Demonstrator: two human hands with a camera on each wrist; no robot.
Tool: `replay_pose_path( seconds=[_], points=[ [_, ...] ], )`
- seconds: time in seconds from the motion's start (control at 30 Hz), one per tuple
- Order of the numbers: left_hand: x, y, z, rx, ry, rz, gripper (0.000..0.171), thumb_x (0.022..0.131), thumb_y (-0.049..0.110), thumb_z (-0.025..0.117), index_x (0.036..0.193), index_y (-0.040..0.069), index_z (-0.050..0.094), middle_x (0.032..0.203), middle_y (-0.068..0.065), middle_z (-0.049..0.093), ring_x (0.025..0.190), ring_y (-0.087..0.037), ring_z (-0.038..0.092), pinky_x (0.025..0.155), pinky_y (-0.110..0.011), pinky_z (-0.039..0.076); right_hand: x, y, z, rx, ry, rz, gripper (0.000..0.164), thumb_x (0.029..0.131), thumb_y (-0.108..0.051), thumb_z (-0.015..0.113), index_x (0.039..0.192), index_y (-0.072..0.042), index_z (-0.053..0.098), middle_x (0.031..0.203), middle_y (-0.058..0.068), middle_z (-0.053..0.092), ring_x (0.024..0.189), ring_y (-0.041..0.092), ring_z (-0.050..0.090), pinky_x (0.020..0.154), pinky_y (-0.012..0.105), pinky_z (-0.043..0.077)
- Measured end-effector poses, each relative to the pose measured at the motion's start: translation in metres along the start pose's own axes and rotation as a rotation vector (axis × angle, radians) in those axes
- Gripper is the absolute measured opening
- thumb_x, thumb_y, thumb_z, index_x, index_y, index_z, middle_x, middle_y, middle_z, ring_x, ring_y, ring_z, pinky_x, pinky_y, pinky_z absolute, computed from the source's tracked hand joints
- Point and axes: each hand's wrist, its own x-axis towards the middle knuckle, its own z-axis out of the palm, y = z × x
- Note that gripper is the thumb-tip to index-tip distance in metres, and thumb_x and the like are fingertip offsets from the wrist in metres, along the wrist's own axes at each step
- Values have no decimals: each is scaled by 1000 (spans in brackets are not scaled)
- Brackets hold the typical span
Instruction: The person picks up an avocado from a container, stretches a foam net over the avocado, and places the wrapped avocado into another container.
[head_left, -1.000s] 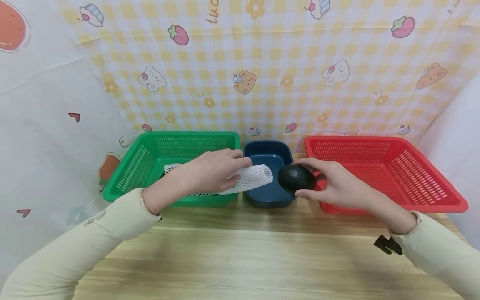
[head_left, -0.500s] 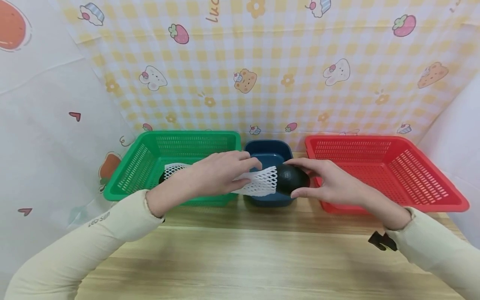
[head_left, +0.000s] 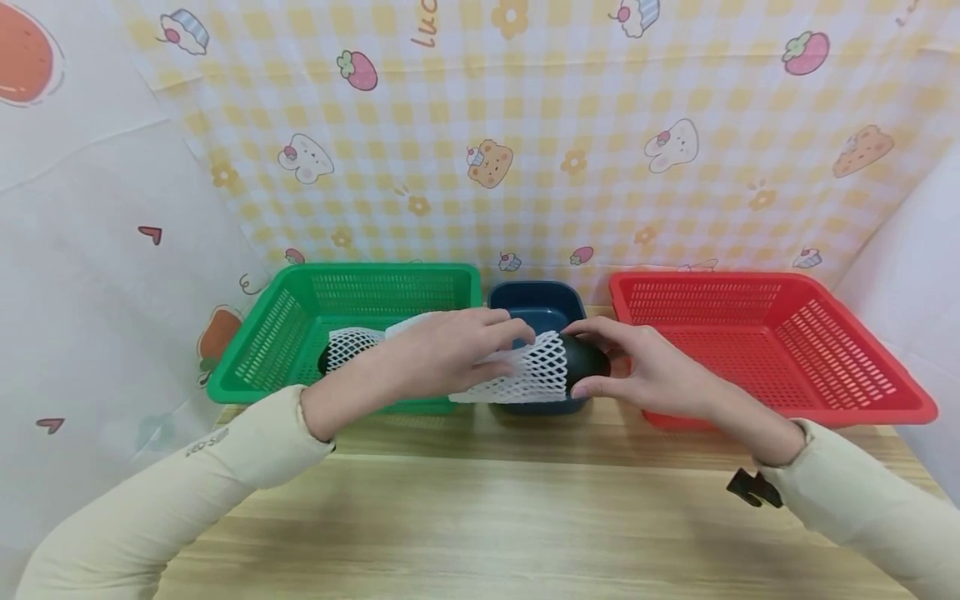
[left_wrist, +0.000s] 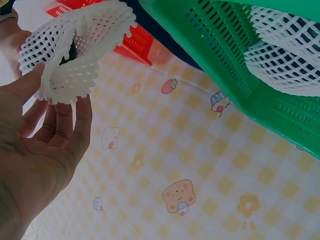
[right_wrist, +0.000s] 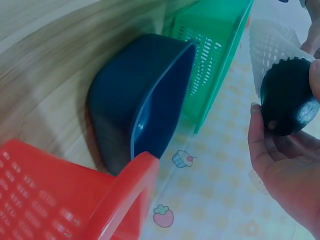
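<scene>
A dark avocado [head_left: 587, 364] sits partly inside a white foam net sleeve [head_left: 546, 367], held above the blue bin [head_left: 534, 293]. My right hand [head_left: 651, 363] grips the bare end of the avocado between thumb and fingers. On the other side, my left hand [head_left: 450, 350] pinches the sleeve. In the left wrist view the sleeve's near end [left_wrist: 75, 80] gapes, with a bit of dark fruit showing inside. The right wrist view shows the avocado's rounded end [right_wrist: 290, 97] outside the sleeve's edge.
The green basket [head_left: 397, 271] at left holds dark fruit in foam nets [head_left: 348, 343], partly hidden by the left arm. A red basket [head_left: 772, 417] stands at right, the blue bin between them. All rest on a wooden table [head_left: 480, 517] before a checked cloth [head_left: 420, 125].
The sleeve and avocado were apart; the avocado has moved left into the sleeve's open end while the left hand moved slightly right. More of the avocado is now covered.
</scene>
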Motion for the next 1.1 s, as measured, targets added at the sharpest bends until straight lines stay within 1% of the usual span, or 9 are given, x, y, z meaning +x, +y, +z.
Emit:
replay_pose_path(
  seconds=[0.1,0.27,0.37,0.57,0.67,0.77,0.87,1.0,1.1],
  points=[
    [2,1,2,-1,7,0,38,95,21,75,129,10,62,104,0,64,89,-14,59,77,-23,50,2,0,2,17,-5,-2,64,84,-24,86,139,-14,55,124,0,63,107,18,62,84,32,56],
    [4,1,8,-5,15,-21,41,94,22,76,130,8,61,104,-1,64,88,-14,59,77,-25,51,2,-1,4,-20,-5,6,67,85,-28,85,142,-16,55,124,-1,62,106,18,60,83,32,56],
    [5,1,11,-5,33,-24,42,94,25,76,130,8,61,102,-1,63,84,-14,59,74,-25,51,1,-1,6,-16,-9,17,68,85,-28,85,144,-16,54,125,-1,61,106,19,60,82,32,56],
    [6,2,22,5,65,-35,54,91,36,78,135,10,60,99,1,55,78,-12,52,66,-21,46,1,0,10,61,-36,28,69,85,-19,85,145,-12,52,131,2,57,113,22,58,88,33,55],
    [7,3,27,13,86,-40,60,90,42,78,138,12,59,98,1,49,76,-12,47,62,-22,43,2,1,13,81,-42,38,70,85,-14,85,146,-9,51,133,3,56,116,22,58,91,33,53],
    [8,3,31,11,107,-61,65,88,47,79,140,13,58,101,0,47,80,-12,46,64,-24,43,2,2,14,91,-34,40,70,85,-10,84,146,-6,50,135,6,56,118,24,59,94,37,52],
    [9,4,34,5,103,-87,69,86,49,80,141,14,58,108,-1,47,86,-12,47,70,-25,44,3,3,16,102,-28,24,71,85,-7,83,146,-3,49,137,9,56,121,26,58,96,39,50],
    [10,5,36,7,91,-111,71,84,49,82,142,15,58,113,-2,46,91,-13,47,74,-25,45,5,4,17,118,-20,5,71,83,-3,84,145,-3,49,137,10,57,122,26,58,98,39,49],
    [11,5,37,13,98,-115,72,82,49,84,142,16,58,114,-3,47,92,-14,47,75,-25,45,6,4,18,132,0,15,72,82,-2,85,144,-4,49,134,9,59,120,25,60,96,38,49]
  ],
)
